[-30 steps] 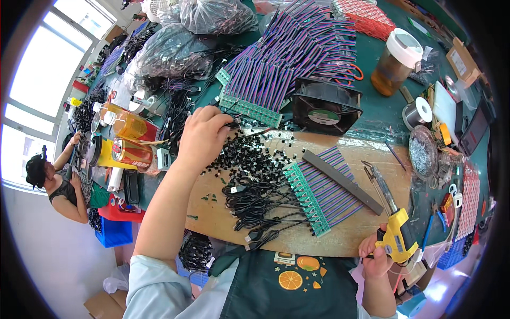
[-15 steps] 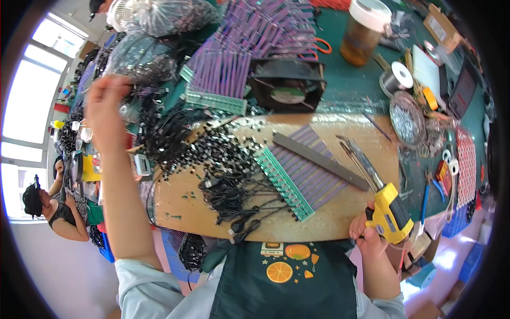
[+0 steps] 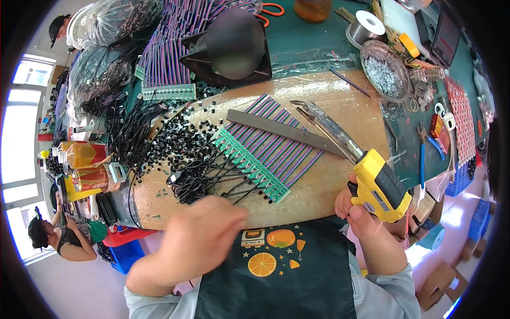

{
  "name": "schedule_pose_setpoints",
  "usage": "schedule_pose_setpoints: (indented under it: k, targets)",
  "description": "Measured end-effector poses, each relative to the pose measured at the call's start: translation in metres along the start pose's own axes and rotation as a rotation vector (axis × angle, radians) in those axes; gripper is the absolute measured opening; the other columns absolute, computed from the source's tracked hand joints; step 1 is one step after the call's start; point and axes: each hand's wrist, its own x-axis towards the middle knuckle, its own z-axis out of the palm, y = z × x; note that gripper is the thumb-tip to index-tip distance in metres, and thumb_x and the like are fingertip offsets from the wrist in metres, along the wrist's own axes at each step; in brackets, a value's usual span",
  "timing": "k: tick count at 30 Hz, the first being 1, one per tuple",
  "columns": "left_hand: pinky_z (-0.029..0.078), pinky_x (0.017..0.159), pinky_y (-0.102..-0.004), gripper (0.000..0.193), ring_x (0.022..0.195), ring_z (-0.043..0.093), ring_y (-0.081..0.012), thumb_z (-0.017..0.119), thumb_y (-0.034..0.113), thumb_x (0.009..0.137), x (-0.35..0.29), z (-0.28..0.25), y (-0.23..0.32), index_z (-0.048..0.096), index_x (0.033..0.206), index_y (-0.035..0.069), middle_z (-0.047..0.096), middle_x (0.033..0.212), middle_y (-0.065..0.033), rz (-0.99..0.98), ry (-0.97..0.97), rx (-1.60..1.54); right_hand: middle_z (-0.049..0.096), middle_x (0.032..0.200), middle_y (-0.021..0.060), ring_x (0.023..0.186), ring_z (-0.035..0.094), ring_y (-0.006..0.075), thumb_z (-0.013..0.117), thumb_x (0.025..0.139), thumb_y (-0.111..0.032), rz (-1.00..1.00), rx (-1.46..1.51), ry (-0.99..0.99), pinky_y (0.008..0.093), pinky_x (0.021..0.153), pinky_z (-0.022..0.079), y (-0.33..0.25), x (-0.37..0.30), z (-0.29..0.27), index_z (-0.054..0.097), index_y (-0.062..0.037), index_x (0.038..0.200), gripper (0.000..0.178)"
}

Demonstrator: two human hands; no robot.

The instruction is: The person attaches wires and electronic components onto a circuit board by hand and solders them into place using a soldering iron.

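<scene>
My right hand (image 3: 362,213) is closed around the yellow and black handle of a soldering gun (image 3: 380,183). The gun's metal tip points up and left over the brown board (image 3: 329,199). Past the front edge of that board hangs my left hand (image 3: 202,242), curled and smeared by motion, so what its fingers hold cannot be made out. A green circuit-board strip (image 3: 255,165) lies in the middle, black cables (image 3: 194,183) running from its left side and purple striped strips (image 3: 281,141) from its right. A flat grey bar (image 3: 284,129) rests across these strips.
Small black parts (image 3: 183,135) are heaped left of the strip. A black fan (image 3: 194,58) stands behind, beside stacked purple strips (image 3: 170,58). To the right are a solder spool (image 3: 366,27), a round dish (image 3: 385,72) and blue-handled pliers (image 3: 423,154). Another person (image 3: 71,239) is at far left.
My left hand has come down from the upper left to the board's front edge. The view has shifted. The soldering gun stays in my right hand; cables now lie against the green strip.
</scene>
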Motion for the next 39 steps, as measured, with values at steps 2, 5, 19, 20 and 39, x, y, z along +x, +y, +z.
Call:
schedule_pose_setpoints:
  k: [2,5,19,20,39]
  targets:
    - [0.054,0.068,-0.0367,0.015,0.079,0.067,-0.0285,0.075,-0.001,0.076,0.005,0.034,0.0,0.072,0.09,0.004,0.069,0.083,-0.0112,-0.044,0.098,-0.072,0.048,0.072,0.0015,0.059,0.045,0.0126,0.073,0.09,-0.03,-0.008,-0.045,-0.027,0.0282,0.054,0.041,0.001,-0.001,-0.001,0.038,-0.0025,0.144,0.07]
    - [0.054,0.068,-0.0365,0.016,0.079,0.067,-0.0285,0.074,-0.001,0.077,0.018,0.059,-0.016,0.072,0.092,0.004,0.068,0.084,-0.0116,-0.015,0.165,-0.067,0.049,0.071,0.0012,0.058,0.046,0.0125,0.074,0.09,-0.032,-0.049,0.012,-0.036,0.0281,0.053,0.042,0.002,-0.007,-0.001,0.039,-0.002,0.143,0.07]
    - [0.053,0.069,-0.0354,0.019,0.079,0.065,-0.0275,0.074,-0.003,0.076,0.024,0.078,-0.026,0.072,0.093,0.005,0.065,0.086,-0.01,0.042,0.257,-0.049,0.057,0.068,0.0038,0.06,0.057,0.0251,0.073,0.082,-0.015,0.093,-0.415,-0.137,0.0349,0.055,0.046,0.001,-0.056,-0.005,0.059,-0.0112,0.07,0.018]
    - [0.053,0.069,-0.0355,0.019,0.079,0.065,-0.0274,0.074,-0.003,0.075,0.024,0.079,-0.026,0.072,0.092,0.005,0.065,0.086,-0.0098,0.05,0.27,-0.034,0.057,0.068,0.0038,0.06,0.057,0.0251,0.073,0.082,-0.015,0.096,-0.416,-0.138,0.0349,0.055,0.046,0.0,-0.056,-0.004,0.059,-0.0112,0.07,0.018]
    - [0.051,0.06,-0.033,0.025,0.072,0.064,-0.0242,0.075,-0.008,0.071,0.013,0.066,-0.006,0.071,0.093,0.002,0.065,0.085,-0.0095,0.255,0.174,-0.216,0.07,0.089,0.0079,0.077,0.069,0.0207,0.077,0.084,-0.011,0.208,-0.383,-0.16,0.0308,0.065,0.055,-0.016,-0.028,0.022,0.066,-0.0042,0.106,0.026]
